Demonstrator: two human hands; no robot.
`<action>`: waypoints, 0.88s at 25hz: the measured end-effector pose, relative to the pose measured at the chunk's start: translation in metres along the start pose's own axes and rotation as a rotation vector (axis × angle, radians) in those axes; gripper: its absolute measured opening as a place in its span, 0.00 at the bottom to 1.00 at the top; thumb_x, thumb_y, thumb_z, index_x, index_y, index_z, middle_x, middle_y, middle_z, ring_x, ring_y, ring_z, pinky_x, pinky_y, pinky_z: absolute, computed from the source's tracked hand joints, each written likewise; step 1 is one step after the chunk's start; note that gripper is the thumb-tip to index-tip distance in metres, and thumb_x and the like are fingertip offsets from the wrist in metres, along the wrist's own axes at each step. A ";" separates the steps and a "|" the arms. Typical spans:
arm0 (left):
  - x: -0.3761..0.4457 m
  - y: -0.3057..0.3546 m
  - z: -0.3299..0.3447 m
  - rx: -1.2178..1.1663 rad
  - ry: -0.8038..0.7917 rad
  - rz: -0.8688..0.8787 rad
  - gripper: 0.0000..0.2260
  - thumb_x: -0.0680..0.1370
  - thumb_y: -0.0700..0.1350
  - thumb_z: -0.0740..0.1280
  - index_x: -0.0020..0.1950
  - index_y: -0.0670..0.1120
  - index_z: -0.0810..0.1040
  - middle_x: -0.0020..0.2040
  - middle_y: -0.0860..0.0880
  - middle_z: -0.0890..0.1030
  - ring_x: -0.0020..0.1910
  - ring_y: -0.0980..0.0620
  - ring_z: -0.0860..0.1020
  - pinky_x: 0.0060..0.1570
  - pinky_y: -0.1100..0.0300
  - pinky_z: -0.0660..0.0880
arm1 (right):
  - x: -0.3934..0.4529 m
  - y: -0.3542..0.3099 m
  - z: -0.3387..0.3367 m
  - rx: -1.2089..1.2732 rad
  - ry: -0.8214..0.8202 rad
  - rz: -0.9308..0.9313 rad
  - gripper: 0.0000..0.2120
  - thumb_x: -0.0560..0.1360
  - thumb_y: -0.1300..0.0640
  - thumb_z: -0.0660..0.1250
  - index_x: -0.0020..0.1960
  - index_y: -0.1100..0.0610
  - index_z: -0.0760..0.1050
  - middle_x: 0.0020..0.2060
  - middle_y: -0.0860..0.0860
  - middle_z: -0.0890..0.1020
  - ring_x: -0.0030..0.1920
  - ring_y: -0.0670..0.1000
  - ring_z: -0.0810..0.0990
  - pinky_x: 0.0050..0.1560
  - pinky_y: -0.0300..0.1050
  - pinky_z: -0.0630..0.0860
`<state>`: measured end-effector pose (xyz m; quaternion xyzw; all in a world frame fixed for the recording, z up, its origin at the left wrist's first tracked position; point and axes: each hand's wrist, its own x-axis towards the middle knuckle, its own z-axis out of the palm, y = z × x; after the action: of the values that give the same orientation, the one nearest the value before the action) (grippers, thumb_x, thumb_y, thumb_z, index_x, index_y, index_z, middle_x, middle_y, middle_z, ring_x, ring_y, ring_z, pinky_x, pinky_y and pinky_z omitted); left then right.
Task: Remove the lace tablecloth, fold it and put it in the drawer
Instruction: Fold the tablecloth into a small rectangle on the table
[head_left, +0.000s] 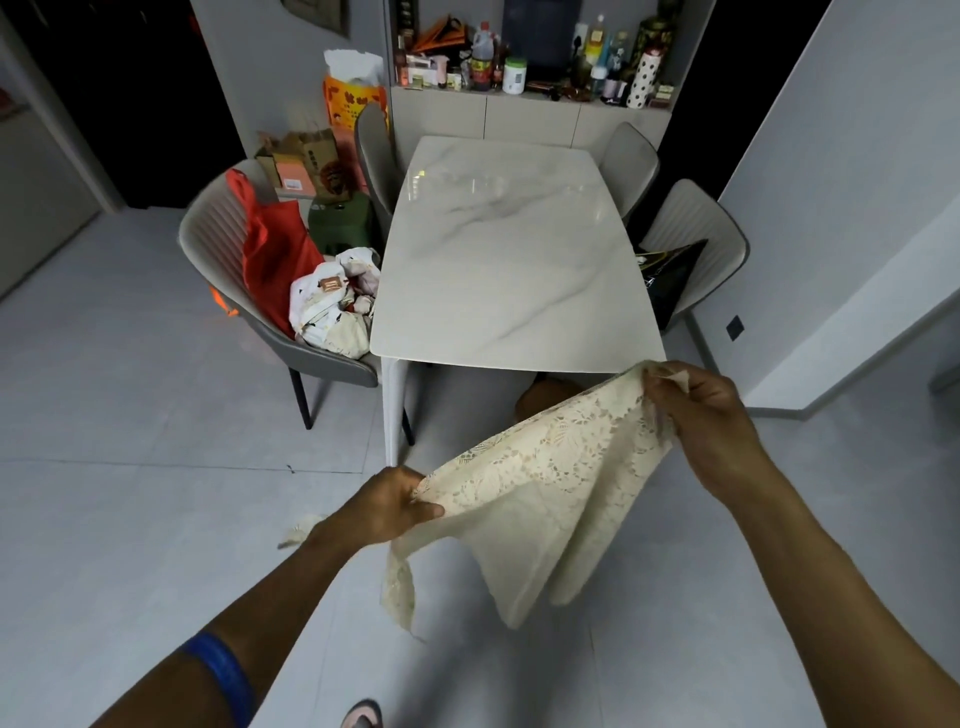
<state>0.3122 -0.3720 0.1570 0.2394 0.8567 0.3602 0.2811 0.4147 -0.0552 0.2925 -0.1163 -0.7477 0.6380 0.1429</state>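
Both hands pinch the lace tablecloth (540, 499): my left hand (387, 506) at one end, right hand (696, 410) at the other, off the counter (509, 249). Folding is underway; next, I reckon, bring the ends together.

Bare forearms, a blue wristband (221, 670) on the left arm, a pink sandal (363, 716) below.

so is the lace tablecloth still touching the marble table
Apart. The head view shows the lace tablecloth held up by both hands in front of the marble table, floor visible between them.
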 end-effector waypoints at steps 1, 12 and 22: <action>-0.005 -0.011 0.007 0.009 0.051 -0.026 0.16 0.75 0.47 0.73 0.28 0.56 0.74 0.24 0.60 0.72 0.28 0.60 0.72 0.32 0.61 0.66 | 0.000 0.000 -0.005 0.026 -0.006 -0.007 0.14 0.79 0.63 0.63 0.36 0.56 0.81 0.32 0.50 0.80 0.36 0.47 0.78 0.40 0.38 0.76; -0.017 -0.067 -0.012 -0.009 0.589 -0.116 0.09 0.81 0.48 0.64 0.43 0.47 0.78 0.35 0.48 0.79 0.36 0.45 0.77 0.35 0.57 0.71 | 0.003 0.026 -0.057 0.171 0.274 0.133 0.08 0.72 0.49 0.72 0.46 0.52 0.85 0.42 0.47 0.87 0.45 0.48 0.84 0.48 0.41 0.82; -0.004 0.061 -0.040 0.285 0.485 0.395 0.08 0.82 0.51 0.60 0.49 0.50 0.76 0.42 0.49 0.83 0.40 0.45 0.81 0.39 0.55 0.76 | -0.029 0.067 0.031 -0.912 0.056 -0.250 0.28 0.69 0.54 0.76 0.67 0.60 0.74 0.62 0.58 0.79 0.61 0.59 0.77 0.63 0.54 0.72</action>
<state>0.3010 -0.3556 0.2274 0.3451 0.8774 0.3306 -0.0424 0.4294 -0.0836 0.2200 -0.0933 -0.9557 0.2191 0.1731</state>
